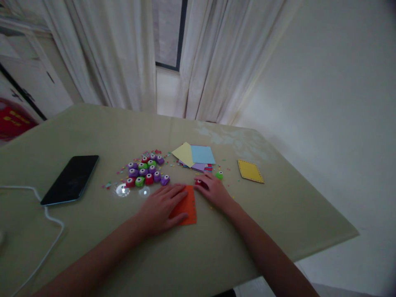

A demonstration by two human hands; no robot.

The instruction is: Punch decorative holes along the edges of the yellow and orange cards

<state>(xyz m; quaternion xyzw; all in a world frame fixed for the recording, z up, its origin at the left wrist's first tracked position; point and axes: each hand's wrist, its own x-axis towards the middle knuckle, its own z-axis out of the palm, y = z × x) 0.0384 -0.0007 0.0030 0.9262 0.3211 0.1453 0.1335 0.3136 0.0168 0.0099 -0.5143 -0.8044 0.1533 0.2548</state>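
One orange card (191,206) lies under the left hand (163,207), fingers spread flat; the right hand (212,189) has fingers closed around a red punch (197,182).

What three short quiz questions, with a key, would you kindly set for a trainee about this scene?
1. Multiple choice: what lies under the left hand?
a) a light blue sheet
b) an orange sheet
c) a coiled cable
2. True or false: the yellow square lies apart from the overlapping papers.
3. Fill in the colour: the small piece at the fingers of the right hand is ____.

Key:
1. b, the orange sheet
2. True
3. Red
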